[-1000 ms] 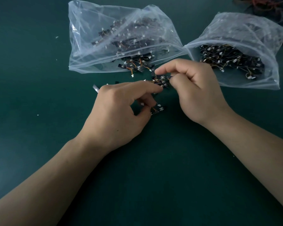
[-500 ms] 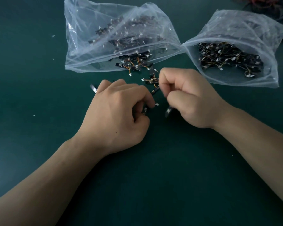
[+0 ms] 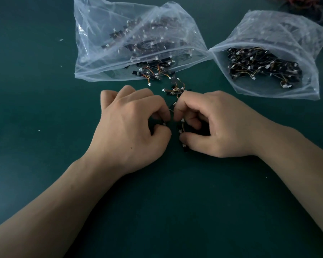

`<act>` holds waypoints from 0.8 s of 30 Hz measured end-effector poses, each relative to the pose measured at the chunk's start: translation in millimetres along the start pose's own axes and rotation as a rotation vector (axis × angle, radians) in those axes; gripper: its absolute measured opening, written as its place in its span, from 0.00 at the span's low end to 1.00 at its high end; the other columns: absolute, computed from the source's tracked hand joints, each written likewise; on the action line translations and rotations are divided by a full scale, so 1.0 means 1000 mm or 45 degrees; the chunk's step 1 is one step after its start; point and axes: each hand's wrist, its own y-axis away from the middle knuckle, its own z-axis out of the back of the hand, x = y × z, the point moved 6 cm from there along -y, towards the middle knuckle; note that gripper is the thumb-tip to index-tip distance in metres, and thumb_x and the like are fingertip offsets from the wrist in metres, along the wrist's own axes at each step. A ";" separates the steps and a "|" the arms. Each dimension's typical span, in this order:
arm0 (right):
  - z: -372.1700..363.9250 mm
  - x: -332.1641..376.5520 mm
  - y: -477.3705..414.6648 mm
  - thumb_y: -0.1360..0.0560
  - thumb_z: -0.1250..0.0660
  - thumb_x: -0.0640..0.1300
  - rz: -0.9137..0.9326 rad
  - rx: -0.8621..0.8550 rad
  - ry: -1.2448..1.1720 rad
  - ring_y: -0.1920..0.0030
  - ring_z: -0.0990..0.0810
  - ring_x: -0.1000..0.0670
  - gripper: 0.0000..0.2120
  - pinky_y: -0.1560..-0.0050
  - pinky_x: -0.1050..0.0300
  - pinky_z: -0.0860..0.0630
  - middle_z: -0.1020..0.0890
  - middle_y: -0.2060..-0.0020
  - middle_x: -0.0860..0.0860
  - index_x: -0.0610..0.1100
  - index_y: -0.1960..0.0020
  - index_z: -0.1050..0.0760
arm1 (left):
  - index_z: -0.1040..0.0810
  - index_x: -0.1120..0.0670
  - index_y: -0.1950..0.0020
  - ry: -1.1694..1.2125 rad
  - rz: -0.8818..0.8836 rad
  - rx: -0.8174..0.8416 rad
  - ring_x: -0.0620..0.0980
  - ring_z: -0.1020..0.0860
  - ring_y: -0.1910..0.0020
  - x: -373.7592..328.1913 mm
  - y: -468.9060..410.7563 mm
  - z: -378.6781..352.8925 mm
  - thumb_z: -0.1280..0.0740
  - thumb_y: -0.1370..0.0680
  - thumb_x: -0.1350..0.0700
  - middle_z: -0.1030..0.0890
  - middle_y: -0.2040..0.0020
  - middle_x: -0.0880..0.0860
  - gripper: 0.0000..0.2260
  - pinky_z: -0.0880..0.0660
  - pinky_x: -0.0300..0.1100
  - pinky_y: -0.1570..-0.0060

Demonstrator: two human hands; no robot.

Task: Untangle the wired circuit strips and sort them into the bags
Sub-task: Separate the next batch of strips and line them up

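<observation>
We see the tangle of circuit strips (image 3: 176,91), short black boards with orange wires and white plugs, on the green table (image 3: 45,164). The left hand (image 3: 131,127) and right hand (image 3: 214,123) each pinch part of it. Just beyond lie the left bag (image 3: 93,53) and right bag (image 3: 287,28), both holding strips.

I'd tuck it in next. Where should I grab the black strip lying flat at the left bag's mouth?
Pinch the black strip across its long edges near its left end, coming from above: it lies flat, and that end is clear of the wires bunched at its right.
</observation>
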 end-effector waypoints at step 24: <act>-0.006 0.015 0.004 0.29 0.30 0.59 0.083 0.036 0.080 0.63 0.24 0.55 0.13 0.55 0.47 0.24 0.24 0.65 0.58 0.55 0.48 0.19 | 0.17 0.54 0.66 0.509 0.029 -0.146 0.51 0.22 0.61 0.006 -0.002 0.018 0.37 0.28 0.61 0.20 0.64 0.48 0.10 0.27 0.45 0.57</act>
